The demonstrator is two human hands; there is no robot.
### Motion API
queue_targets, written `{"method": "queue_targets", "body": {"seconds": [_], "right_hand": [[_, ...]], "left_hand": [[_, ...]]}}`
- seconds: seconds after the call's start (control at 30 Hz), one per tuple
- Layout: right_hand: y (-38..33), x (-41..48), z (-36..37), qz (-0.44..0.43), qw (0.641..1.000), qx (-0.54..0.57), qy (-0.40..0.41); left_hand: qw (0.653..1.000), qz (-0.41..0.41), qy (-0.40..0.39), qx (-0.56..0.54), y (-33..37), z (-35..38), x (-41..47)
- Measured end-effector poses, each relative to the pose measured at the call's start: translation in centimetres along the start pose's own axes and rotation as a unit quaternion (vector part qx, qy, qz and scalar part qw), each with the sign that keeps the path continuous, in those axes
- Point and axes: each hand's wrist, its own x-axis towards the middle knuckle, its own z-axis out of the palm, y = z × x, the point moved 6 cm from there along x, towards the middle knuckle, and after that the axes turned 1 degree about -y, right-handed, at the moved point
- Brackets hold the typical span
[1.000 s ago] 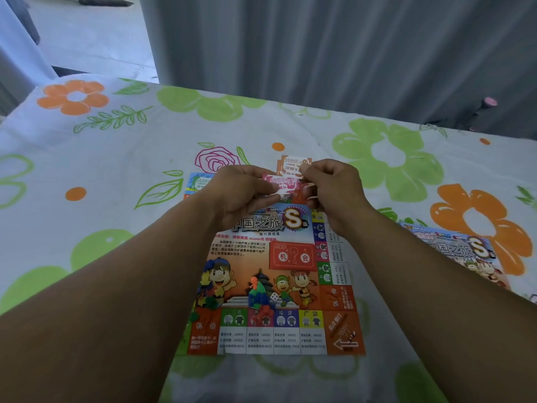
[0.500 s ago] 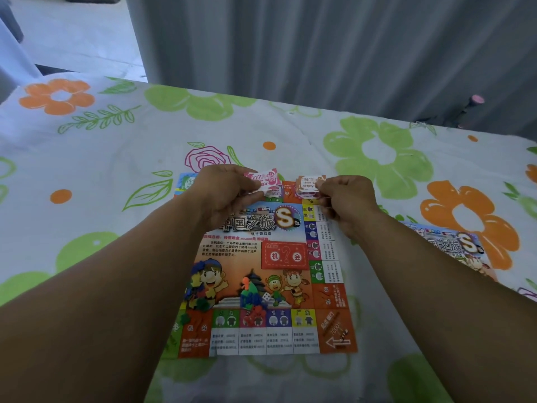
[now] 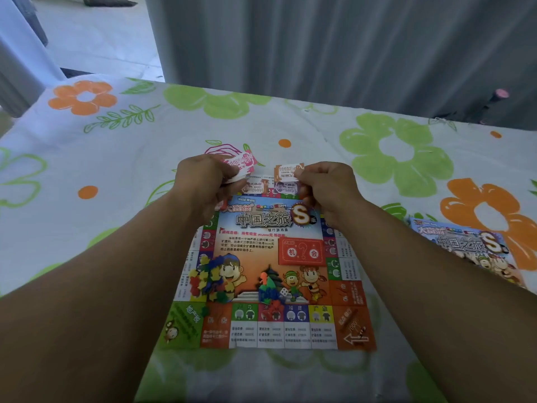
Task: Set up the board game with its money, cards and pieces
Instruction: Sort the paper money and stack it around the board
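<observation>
Left hand [image 3: 203,181] has its fingers curled around a little stack of pink notes [image 3: 241,165], fanned up and tilted away over the far edge of the board. The right hand [image 3: 327,189] is pinching a single orange note [image 3: 286,171] between thumb and fingertips, held upright just beside the pink ones but not touching them. Right under the gap between the hands a couple more notes [image 3: 258,186] lie flat along the board's far edge, partly hidden by the knuckles. The board [image 3: 273,228] is spread flat on the table and its top corners are covered by both hands, with the forearms crossing over its left and right sides. Nearer the camera, on the board's middle art, there's a heap of small coloured plastic bits [image 3: 207,282] on the left, then a clump of pawns [image 3: 268,289] with a white die [image 3: 284,292] right next to them. Off to the right, well apart from the board, lies a printed sheet [image 3: 465,245] with the same title art, partly cut off by the right arm. Everything is on a floral tablecloth [image 3: 116,170], with a grey curtain [image 3: 319,53] behind the table.
</observation>
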Motion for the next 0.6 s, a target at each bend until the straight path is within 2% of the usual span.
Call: {"method": "queue_targets", "body": {"seconds": [0.23, 0.6], "right_hand": [[-0.1, -0.7, 4.3, 0.01, 1.0, -0.013, -0.016], [0.6, -0.4, 6.1, 0.01, 0.997, -0.076, 0.011]], "left_hand": [[1.0, 0.004, 0.027, -0.01, 0.8, -2.1, 0.1], [1.0, -0.018, 0.01, 0.009, 0.5, -2.5, -0.1]]}}
